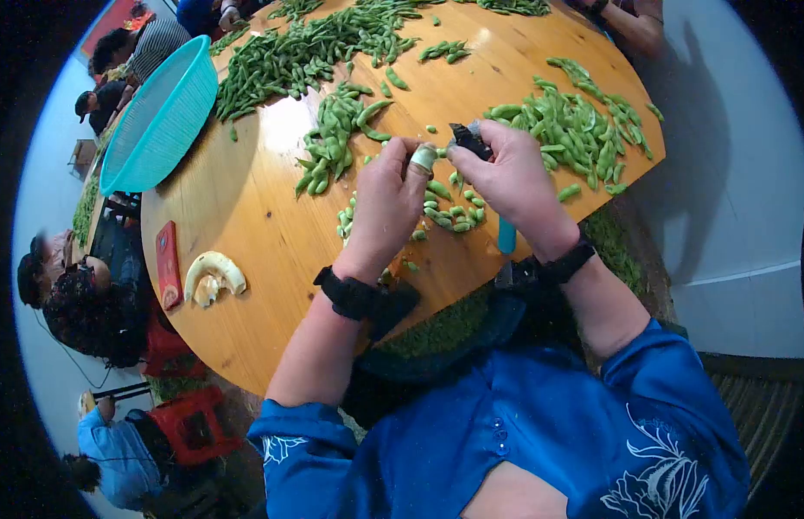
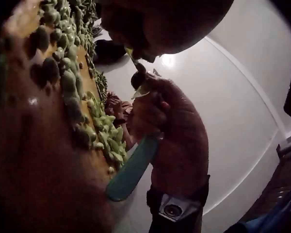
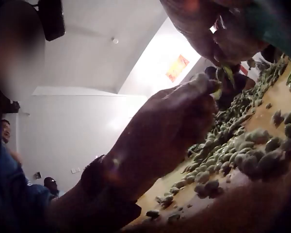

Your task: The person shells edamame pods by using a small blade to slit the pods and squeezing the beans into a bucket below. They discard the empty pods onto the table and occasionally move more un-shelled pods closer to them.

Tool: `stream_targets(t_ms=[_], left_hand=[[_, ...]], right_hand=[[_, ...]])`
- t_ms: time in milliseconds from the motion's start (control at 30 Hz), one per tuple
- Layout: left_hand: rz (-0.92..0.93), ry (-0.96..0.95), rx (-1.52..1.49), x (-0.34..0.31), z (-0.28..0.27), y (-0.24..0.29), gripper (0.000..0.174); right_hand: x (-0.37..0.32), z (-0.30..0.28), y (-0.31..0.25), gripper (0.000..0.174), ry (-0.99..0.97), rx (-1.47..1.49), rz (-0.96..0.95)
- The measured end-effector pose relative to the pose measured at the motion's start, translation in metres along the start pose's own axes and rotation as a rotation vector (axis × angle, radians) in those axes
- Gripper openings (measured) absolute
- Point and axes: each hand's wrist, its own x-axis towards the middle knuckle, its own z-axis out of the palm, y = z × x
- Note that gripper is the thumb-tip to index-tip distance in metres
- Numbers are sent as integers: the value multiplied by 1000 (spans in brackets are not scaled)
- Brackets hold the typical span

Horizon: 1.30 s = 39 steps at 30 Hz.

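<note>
My left hand (image 1: 386,192) pinches a green soybean pod (image 3: 228,74) at its fingertips, and a pale wrap (image 1: 424,157) covers one finger. Close beside it, my right hand (image 1: 513,169) grips a tool whose teal handle (image 1: 507,235) sticks out below the fist. Black material (image 1: 469,142) shows by the right thumb. What the tool's working end looks like, I cannot tell. The two hands' fingertips almost meet above the wooden table (image 1: 290,320). Beneath them lie several loose pods (image 1: 454,216), some short and plump.
Green pods (image 1: 583,130) are heaped at the right, with a smaller pile (image 1: 333,138) left of the hands. A large heap (image 1: 290,65) covers the far side. At the left stand a teal basket (image 1: 164,117), a red phone (image 1: 168,264) and a banana peel (image 1: 216,275). Other people sit around.
</note>
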Motion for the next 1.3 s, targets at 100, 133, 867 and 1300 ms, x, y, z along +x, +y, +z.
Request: stream_targets(t_ms=[100, 133, 867, 1300], left_hand=[[-137, -126, -196, 1, 0, -3, 15], [-201, -153, -314, 2, 0, -4, 16], [323, -157, 398, 7, -15, -18, 17], [112, -318, 449, 5, -15, -13, 21]], right_hand=[[0, -1, 5, 21, -36, 65, 42], [0, -2, 6, 21, -80, 89, 71], [6, -57, 31, 14, -138, 118, 284], [-21, -51, 11, 30, -384, 225, 337]])
